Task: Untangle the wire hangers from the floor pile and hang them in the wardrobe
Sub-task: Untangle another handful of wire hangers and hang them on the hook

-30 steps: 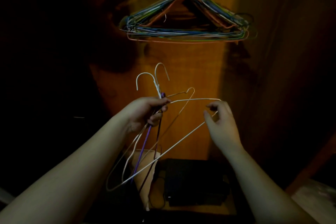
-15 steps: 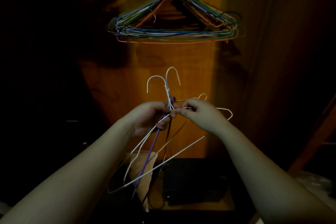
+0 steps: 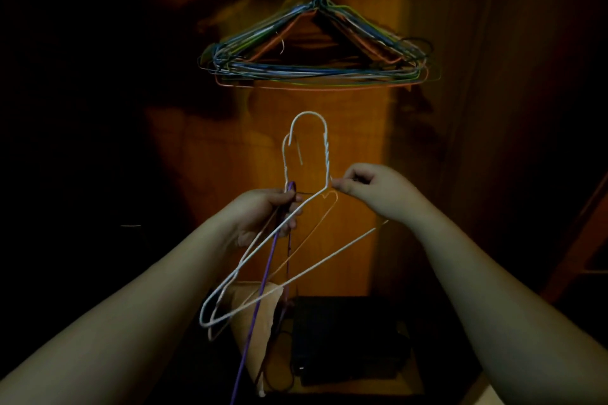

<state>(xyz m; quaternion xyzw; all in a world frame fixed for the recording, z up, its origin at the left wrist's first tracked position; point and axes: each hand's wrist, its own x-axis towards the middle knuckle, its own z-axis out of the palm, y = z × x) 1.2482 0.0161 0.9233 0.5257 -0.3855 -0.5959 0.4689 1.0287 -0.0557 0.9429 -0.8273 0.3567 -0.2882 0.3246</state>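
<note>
My left hand [image 3: 266, 217] grips a small bunch of wire hangers at their necks: a white one, a purple one [image 3: 260, 299] and a dark one hanging down. My right hand [image 3: 368, 191] pinches the shoulder of another white hanger [image 3: 327, 158] just below its twisted neck, its hook standing upright between my hands. A thin orange hanger [image 3: 316, 223] shows behind them. Above, a thick bunch of coloured wire hangers [image 3: 316, 66] hangs inside the dim wardrobe.
The orange-brown wardrobe back panel [image 3: 355, 128] is lit in the middle, with dark sides. On the wardrobe floor lie a dark box [image 3: 348, 342] and a tan cloth bundle [image 3: 253, 306] with a cord beside it.
My right hand went to the hanger necks, pinched the white hanger and drew it right and up, apart from the bunch in my left hand. The view has tilted slightly.
</note>
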